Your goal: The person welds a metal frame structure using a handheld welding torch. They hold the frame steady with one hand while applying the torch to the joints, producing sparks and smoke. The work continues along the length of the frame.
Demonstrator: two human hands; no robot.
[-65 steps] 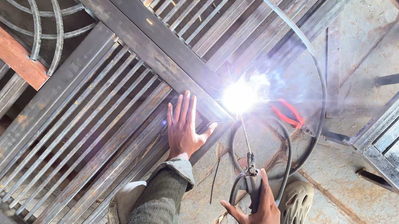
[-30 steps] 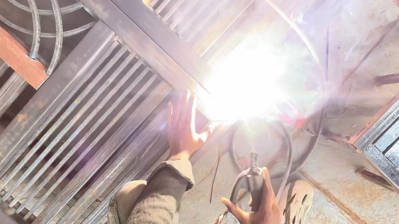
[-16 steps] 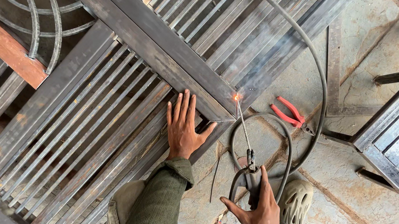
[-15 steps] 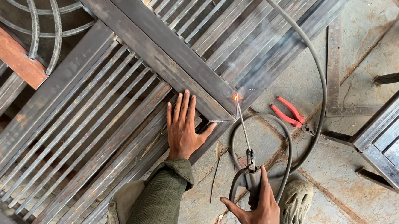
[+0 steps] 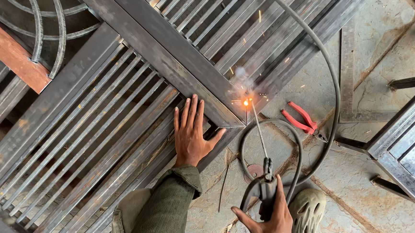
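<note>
Head view, looking straight down. Left hand [image 5: 191, 134] lies flat, palm down and fingers spread, at centre frame on the grey steel gate frame of flat bars and thin parallel rods [image 5: 96, 124]; it grips nothing, only presses on the metal just left of the frame's corner. Its olive-green sleeve [image 5: 168, 210] runs down to the bottom edge. Right hand [image 5: 270, 223], at bottom centre-right, is clenched around the dark welding electrode holder [image 5: 266, 187], thumb out to the left. A thin straight welding rod [image 5: 259, 134] runs from the holder up and slightly left to the corner of the gate frame, where its tip meets the steel at a small orange-white spark point [image 5: 245, 103]; a few sparks and a wisp of smoke sit just above it. A grey welding cable [image 5: 331, 90] leaves the holder, loops once on the concrete floor [image 5: 369, 222] right of the rod, then sweeps up along the right side and out at the top of the frame. Red-handled pliers [image 5: 303, 121] lie on the floor just right of the spark, inside the cable's outer curve. A beige perforated clog [image 5: 307, 216] sits at bottom right, touching the right hand's outer side in this view. A rust-coloured flat bar [image 5: 12, 56] crosses the upper left, with curved steel scrollwork rods [image 5: 40, 24] above it. A second grey steel frame section [image 5: 408, 138] rests at the right edge.
</note>
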